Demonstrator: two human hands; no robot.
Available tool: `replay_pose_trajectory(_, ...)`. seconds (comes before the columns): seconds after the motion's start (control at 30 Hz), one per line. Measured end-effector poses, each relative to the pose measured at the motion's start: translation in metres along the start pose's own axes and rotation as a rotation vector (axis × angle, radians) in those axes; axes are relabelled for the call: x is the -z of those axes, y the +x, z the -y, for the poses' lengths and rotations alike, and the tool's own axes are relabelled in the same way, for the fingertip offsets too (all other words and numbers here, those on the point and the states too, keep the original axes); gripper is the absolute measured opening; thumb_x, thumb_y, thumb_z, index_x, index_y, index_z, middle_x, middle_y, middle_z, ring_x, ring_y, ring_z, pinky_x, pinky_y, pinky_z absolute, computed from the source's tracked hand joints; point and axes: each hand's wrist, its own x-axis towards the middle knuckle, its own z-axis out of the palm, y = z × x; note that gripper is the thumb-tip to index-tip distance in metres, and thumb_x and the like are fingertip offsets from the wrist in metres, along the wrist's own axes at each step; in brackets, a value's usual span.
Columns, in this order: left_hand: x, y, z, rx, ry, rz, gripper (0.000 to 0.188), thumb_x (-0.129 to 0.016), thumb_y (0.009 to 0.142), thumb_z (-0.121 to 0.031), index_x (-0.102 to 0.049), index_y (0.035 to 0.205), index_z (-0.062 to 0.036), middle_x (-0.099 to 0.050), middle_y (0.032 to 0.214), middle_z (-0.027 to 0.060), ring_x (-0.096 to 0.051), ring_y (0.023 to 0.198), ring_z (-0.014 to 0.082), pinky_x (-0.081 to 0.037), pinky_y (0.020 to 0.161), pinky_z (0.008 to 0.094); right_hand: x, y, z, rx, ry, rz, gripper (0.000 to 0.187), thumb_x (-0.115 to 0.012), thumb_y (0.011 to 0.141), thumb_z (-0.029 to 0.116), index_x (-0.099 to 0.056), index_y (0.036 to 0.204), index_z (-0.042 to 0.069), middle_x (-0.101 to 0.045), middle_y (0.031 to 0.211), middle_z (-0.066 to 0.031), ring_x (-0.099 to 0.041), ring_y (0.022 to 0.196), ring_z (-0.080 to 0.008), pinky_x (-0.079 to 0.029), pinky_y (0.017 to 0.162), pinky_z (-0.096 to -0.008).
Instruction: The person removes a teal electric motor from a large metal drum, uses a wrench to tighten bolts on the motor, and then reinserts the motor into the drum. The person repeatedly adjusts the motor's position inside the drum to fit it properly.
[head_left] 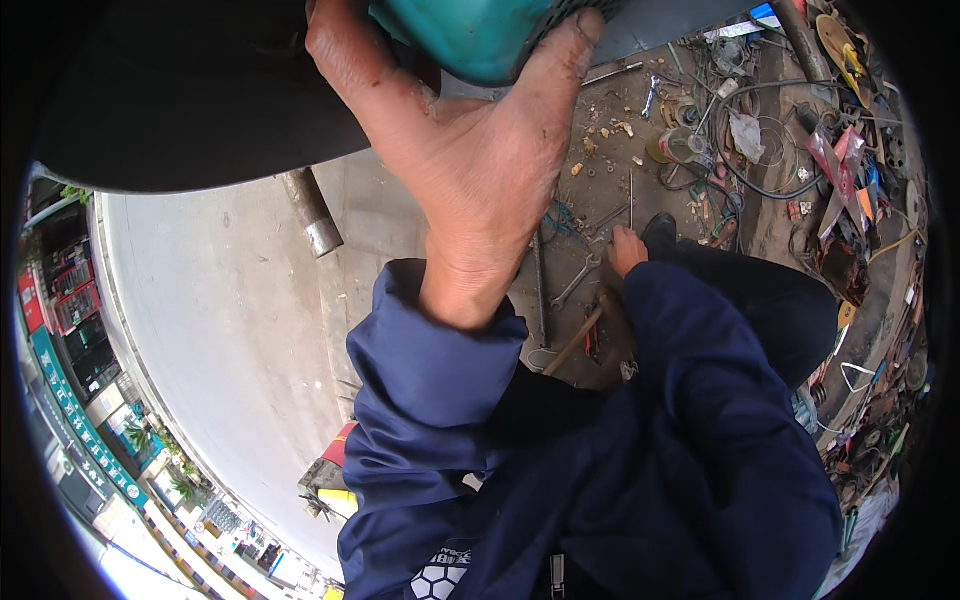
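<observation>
At the top, my left hand is closed round a teal rounded casing with vent slots, its thumb along the casing's right side. Most of the casing and the ends of the other fingers are cut off by the picture's upper edge. Lower and to the right, near my dark shoe, my right hand is small in view and closed. A thin metal rod stands up from its fingers; its lower end is hidden. Just left of that hand lies an open-end wrench on the ground.
A large dark curved panel fills the upper left, with a metal pipe below it. Cables, scrap and a bottle with yellowish liquid crowd the right. A wooden handle and a long bar lie near my legs.
</observation>
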Motion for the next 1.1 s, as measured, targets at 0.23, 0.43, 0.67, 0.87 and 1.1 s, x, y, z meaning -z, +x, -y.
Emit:
replay_pose_trajectory(0.23, 0.007, 0.005, -0.012, 0.047, 0.176, 0.06, 0.111, -0.095, 0.075, -0.004, -0.025, 0.161, -0.005, -0.041, 0.152, 0.0238, -0.05, 0.137, 0.0323, -0.048, 0.112, 0.0441, -0.025, 0.015, -0.003, 0.066, -0.135, 0.034, 0.021, -0.066, 0.088, 0.005, -0.061, 0.108, 0.001, -0.07, 0.109, -0.022, -0.071, 0.099, -0.0455, -0.061, 0.083, -0.0527)
replay_pose_trajectory(0.43, 0.007, 0.004, -0.01, 0.045, 0.214, 0.022, 0.112, -0.096, 0.069, -0.012, -0.032, 0.161, -0.002, -0.022, 0.166, 0.0306, -0.035, 0.151, 0.0415, -0.041, 0.117, 0.0485, -0.03, 0.02, -0.011, -0.105, -0.082, 0.224, 0.025, -0.066, 0.088, 0.006, -0.061, 0.111, -0.002, -0.07, 0.107, -0.0311, -0.073, 0.096, -0.0478, -0.06, 0.085, -0.0562)
replay_pose_trajectory(0.67, 0.007, 0.007, -0.021, 0.039, 0.345, -0.002, 0.107, -0.097, 0.067, -0.014, -0.04, 0.157, -0.0032, -0.026, 0.162, 0.0356, -0.035, 0.151, 0.0489, -0.038, 0.119, 0.0518, -0.027, 0.021, -0.02, -0.122, -0.048, 0.1, 0.031, -0.068, 0.086, 0.008, -0.059, 0.113, -0.005, -0.072, 0.096, -0.0328, -0.073, 0.09, -0.0506, -0.06, 0.086, -0.0556)
replay_pose_trajectory(0.87, 0.006, 0.006, -0.024, 0.053, 0.364, -0.008, 0.106, -0.096, 0.068, -0.015, -0.041, 0.158, -0.0048, -0.026, 0.163, 0.0363, -0.036, 0.149, 0.0504, -0.035, 0.12, 0.0539, -0.055, 0.02, -0.027, 0.013, -0.155, 0.073, 0.026, -0.066, 0.086, 0.006, -0.06, 0.109, -0.004, -0.072, 0.092, -0.0304, -0.074, 0.089, -0.0474, -0.06, 0.088, -0.0535)
replay_pose_trajectory(1.1, 0.007, 0.003, -0.017, 0.003, 0.307, -0.012, 0.101, -0.096, 0.071, -0.015, -0.045, 0.157, -0.0061, -0.026, 0.165, 0.0333, -0.037, 0.15, 0.0476, -0.037, 0.12, 0.0513, -0.05, 0.023, -0.024, 0.077, -0.184, 0.076, 0.021, -0.067, 0.085, 0.007, -0.063, 0.102, -0.004, -0.072, 0.09, -0.031, -0.073, 0.092, -0.0473, -0.058, 0.089, -0.0543)
